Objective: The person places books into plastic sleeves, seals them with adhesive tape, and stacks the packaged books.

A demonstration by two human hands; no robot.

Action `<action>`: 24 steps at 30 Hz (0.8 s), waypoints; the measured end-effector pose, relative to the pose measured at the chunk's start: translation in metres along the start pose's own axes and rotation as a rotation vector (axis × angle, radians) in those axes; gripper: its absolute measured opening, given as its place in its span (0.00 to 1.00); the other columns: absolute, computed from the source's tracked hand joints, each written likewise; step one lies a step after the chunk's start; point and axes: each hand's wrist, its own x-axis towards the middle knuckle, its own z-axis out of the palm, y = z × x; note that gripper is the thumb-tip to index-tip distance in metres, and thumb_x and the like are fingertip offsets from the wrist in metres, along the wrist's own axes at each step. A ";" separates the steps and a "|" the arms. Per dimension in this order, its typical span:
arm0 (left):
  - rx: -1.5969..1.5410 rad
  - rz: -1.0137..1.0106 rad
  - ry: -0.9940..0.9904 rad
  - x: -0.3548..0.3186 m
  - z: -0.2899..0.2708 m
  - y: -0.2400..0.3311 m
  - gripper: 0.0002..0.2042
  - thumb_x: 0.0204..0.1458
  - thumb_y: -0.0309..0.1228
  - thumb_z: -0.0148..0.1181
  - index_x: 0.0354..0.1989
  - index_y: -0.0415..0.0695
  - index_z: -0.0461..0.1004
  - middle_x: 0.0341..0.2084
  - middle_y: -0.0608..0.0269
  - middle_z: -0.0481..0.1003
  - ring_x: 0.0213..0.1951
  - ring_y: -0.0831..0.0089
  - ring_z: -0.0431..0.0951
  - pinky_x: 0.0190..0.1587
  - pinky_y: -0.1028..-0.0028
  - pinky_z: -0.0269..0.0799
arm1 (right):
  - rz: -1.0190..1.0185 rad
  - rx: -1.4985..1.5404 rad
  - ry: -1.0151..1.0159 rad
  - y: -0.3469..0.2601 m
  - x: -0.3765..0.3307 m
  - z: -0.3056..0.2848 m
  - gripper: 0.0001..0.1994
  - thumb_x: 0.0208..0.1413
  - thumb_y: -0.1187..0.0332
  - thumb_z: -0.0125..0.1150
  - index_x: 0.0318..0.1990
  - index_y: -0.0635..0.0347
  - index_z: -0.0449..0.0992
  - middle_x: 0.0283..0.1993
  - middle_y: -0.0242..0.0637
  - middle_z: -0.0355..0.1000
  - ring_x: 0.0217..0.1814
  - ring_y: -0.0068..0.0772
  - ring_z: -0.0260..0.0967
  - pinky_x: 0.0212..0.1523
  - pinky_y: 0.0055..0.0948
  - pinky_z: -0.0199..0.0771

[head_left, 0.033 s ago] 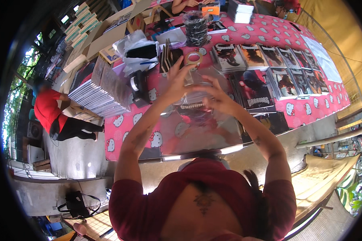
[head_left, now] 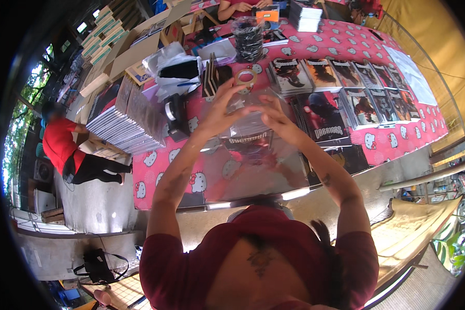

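Clear plastic film (head_left: 227,178) lies over the middle of the table's near side. In it, or under it, sits a dark printed notebook or bundle (head_left: 249,142); I cannot tell which. Over its far part, my left hand (head_left: 221,114) reaches in with fingers stretched and spread, its thumb pointing right. My right hand (head_left: 280,120) faces it from the other side, fingers apart and curved, close to the left thumb. Both touch or hover just above the plastic. Beyond the left fingertips lies a roll of tape (head_left: 245,78). A black tape dispenser (head_left: 176,118) stands left of my hands.
A tall stack of notebooks (head_left: 126,121) stands at left, near open cardboard boxes (head_left: 139,44). Several dark-covered notebooks (head_left: 323,116) lie in rows at right. A black plastic-wrapped roll (head_left: 248,41) stands at the back. Across the table is another person's hand (head_left: 241,7); a person in red (head_left: 59,142) is at left.
My right fingers have come slightly nearer to my left thumb. The whole view has shifted a little; the printed bundle under the plastic looks slightly displaced.
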 end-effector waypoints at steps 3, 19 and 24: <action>0.408 0.137 -0.267 -0.020 -0.014 0.056 0.33 0.44 0.44 0.73 0.61 0.53 0.68 0.70 0.47 0.50 0.72 0.48 0.47 0.72 0.44 0.34 | 0.158 0.179 0.084 0.027 0.030 0.006 0.27 0.53 0.49 0.68 0.54 0.58 0.77 0.64 0.49 0.62 0.55 0.44 0.72 0.54 0.36 0.70; -0.514 -0.356 -0.170 -0.044 -0.010 -0.048 0.24 0.59 0.32 0.62 0.62 0.37 0.68 0.56 0.60 0.73 0.56 0.74 0.72 0.59 0.73 0.65 | 0.329 0.393 -0.223 0.033 0.056 -0.012 0.41 0.49 0.53 0.74 0.66 0.59 0.58 0.65 0.44 0.59 0.67 0.39 0.59 0.65 0.37 0.59; -0.279 -0.239 -0.219 -0.045 -0.016 -0.004 0.24 0.56 0.30 0.64 0.62 0.41 0.69 0.59 0.60 0.72 0.60 0.73 0.70 0.61 0.71 0.65 | 0.170 0.249 -0.517 0.026 0.041 -0.031 0.45 0.48 0.57 0.74 0.70 0.56 0.53 0.65 0.43 0.63 0.72 0.38 0.56 0.68 0.40 0.57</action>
